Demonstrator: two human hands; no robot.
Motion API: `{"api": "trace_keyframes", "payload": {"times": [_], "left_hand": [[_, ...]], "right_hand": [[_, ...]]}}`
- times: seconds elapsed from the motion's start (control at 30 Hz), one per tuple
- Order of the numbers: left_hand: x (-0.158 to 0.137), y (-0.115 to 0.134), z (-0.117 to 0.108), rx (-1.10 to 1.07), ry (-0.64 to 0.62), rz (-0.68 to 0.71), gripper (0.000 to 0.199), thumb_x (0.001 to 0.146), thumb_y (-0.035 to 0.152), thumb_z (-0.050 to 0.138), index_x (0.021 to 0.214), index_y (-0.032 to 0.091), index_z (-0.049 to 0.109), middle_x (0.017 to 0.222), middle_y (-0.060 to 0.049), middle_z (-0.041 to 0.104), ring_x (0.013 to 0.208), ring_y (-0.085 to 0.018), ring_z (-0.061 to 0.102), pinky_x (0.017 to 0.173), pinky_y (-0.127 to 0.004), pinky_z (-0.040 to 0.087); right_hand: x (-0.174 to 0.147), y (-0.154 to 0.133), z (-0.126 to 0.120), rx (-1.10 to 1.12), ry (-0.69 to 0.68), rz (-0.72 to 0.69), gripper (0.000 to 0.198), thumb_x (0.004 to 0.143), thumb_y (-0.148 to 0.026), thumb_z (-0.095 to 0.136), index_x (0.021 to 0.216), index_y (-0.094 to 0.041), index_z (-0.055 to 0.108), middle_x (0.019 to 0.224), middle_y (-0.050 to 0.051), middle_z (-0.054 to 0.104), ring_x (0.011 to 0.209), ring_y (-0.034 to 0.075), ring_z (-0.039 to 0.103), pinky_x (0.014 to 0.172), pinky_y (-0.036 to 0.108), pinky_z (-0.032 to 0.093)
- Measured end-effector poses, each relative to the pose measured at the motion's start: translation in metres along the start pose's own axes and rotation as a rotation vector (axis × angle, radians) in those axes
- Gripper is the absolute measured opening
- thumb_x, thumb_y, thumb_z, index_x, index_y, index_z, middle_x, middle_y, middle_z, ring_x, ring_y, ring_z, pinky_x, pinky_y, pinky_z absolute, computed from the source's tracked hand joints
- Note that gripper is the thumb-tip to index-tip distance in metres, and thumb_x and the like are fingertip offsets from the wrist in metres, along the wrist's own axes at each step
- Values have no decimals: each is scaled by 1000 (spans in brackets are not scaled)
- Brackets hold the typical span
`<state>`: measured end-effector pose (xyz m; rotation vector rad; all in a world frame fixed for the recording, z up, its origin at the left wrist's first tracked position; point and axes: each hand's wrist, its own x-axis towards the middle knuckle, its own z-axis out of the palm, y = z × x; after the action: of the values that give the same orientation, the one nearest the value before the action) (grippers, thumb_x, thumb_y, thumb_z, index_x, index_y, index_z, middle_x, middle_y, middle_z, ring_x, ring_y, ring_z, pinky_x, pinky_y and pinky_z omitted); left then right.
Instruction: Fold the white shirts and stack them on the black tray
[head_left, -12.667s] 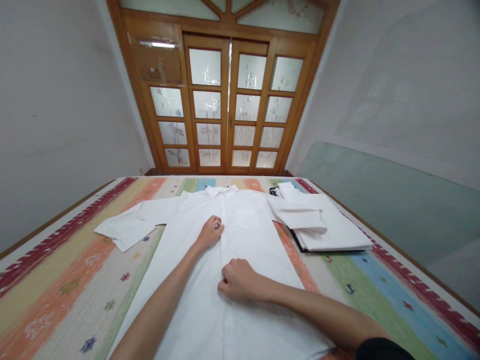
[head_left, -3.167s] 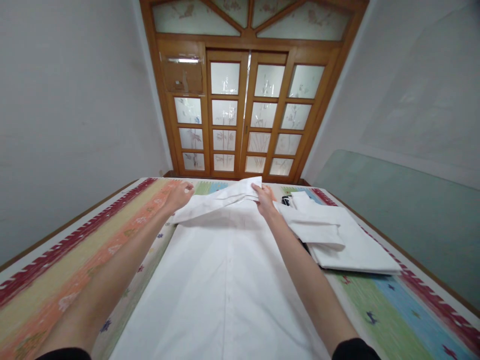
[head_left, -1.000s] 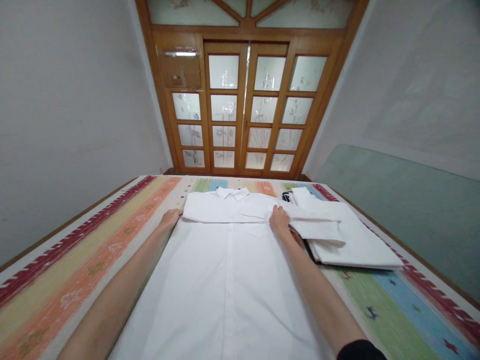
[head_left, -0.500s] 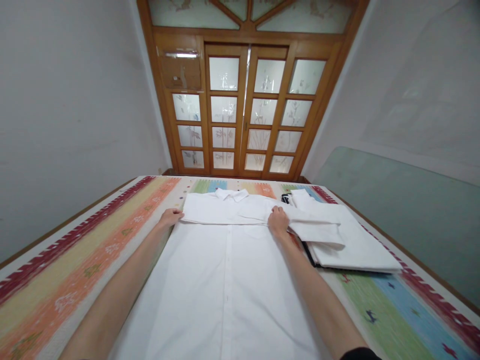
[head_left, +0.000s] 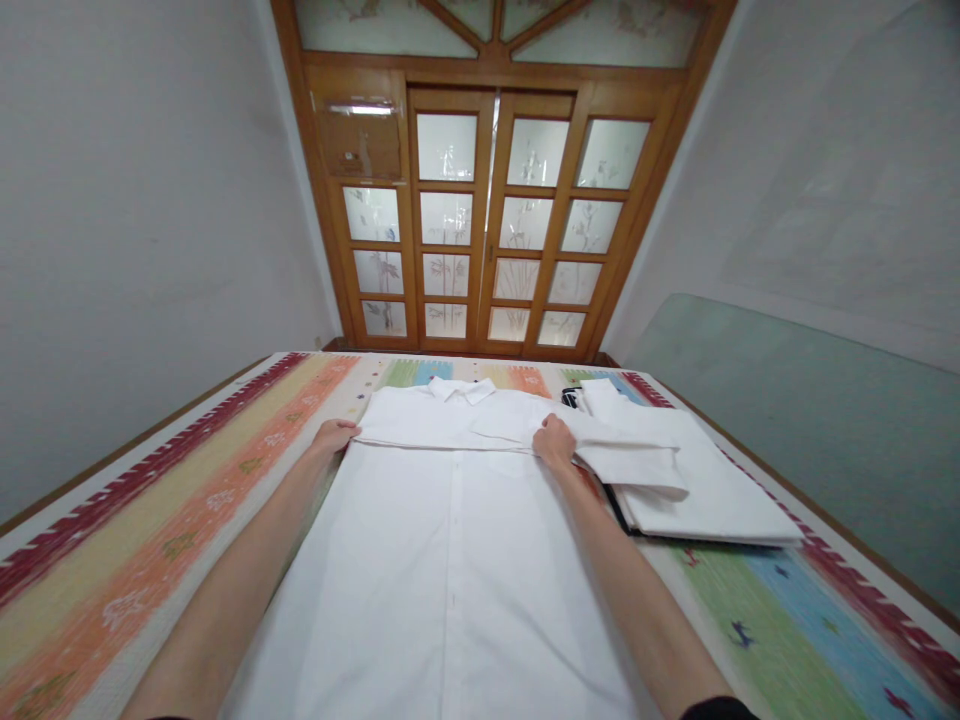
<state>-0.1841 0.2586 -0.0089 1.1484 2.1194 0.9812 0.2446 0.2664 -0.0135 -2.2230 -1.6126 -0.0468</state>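
A white button-front shirt [head_left: 397, 560] lies spread lengthwise before me, its collar [head_left: 461, 390] at the far end. One sleeve lies across the chest and its cuff end [head_left: 637, 468] sticks out to the right. My left hand [head_left: 335, 435] pinches the shirt's left edge at the sleeve fold. On the other side, my right hand [head_left: 553, 440] is closed on the sleeve cloth near the shirt's right edge. The fingertips of my right hand are partly hidden.
Folded white clothes [head_left: 705, 475], with black cloth beneath, lie to the right, partly under the cuff end. A striped patterned cover [head_left: 217, 500] spreads under everything. A pale green panel [head_left: 795, 400] stands along the right wall. Wooden glass-paned doors [head_left: 487, 220] are at the far end.
My left hand has shifted slightly left, drawing the sleeve fold's left edge outward. My right hand has barely moved and keeps its hold.
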Motion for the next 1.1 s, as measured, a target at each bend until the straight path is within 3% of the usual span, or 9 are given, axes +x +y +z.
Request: {"api": "trace_keyframes", "payload": {"times": [0.17,0.3,0.4,0.47,0.57,0.7,0.87,0.97,1.1], "left_hand": [[0,3,-4,78,-67,110,32,62,32,72,88,14,66,72,-5,70,71,-22,67,59,-28,51],[-6,5,-1,178,-128,289,68,52,16,74,118,15,58,103,-8,71,95,-25,67,80,-32,53],[-15,2,5,254,-91,423,73,56,9,66,127,15,53,134,-13,55,126,-30,48,105,-39,39],[-22,-2,9,323,-55,517,67,65,7,59,131,16,50,146,-12,43,137,-29,33,113,-41,27],[-30,-5,15,596,13,668,59,76,3,45,134,16,47,149,-12,38,139,-27,31,113,-41,27],[-33,-1,21,911,3,685,46,84,3,35,123,15,55,134,-17,53,126,-28,48,104,-42,38],[-25,1,27,954,-54,652,41,83,2,34,112,13,60,113,-19,63,110,-29,60,94,-43,45],[-19,-3,24,966,-110,669,48,80,0,34,122,15,55,123,-17,60,118,-25,56,98,-38,43],[-15,-13,8,976,-181,718,60,80,0,32,136,17,45,143,-11,47,134,-19,41,109,-33,34]], "right_hand": [[-7,-2,5,-28,-18,-10,28,89,-11,39,107,-13,60,106,15,60,93,23,62,76,31,45],[-12,-5,9,-73,7,-28,28,90,-14,38,108,-12,60,109,17,58,92,24,62,75,32,47],[-14,-5,10,-96,21,-34,28,91,-15,38,108,-11,60,107,17,57,91,23,62,73,32,47],[-14,-4,10,-95,34,-39,28,91,-16,37,107,-11,60,107,16,57,89,23,62,71,31,47],[-16,-3,11,-87,63,-57,28,90,-15,38,107,-12,61,109,16,56,90,23,60,71,31,46],[-17,-3,10,-107,119,-108,28,88,-13,41,106,-12,63,119,19,54,104,27,54,75,32,44],[-12,-9,9,-190,98,-309,35,88,-6,36,105,-14,66,126,20,55,121,33,44,94,46,36],[-6,-10,12,-172,11,-380,36,88,-5,36,106,-12,66,119,19,60,118,28,49,99,42,34],[0,-2,22,-134,-66,-372,39,88,-1,33,110,-11,64,116,15,64,107,21,58,91,30,42]]}}
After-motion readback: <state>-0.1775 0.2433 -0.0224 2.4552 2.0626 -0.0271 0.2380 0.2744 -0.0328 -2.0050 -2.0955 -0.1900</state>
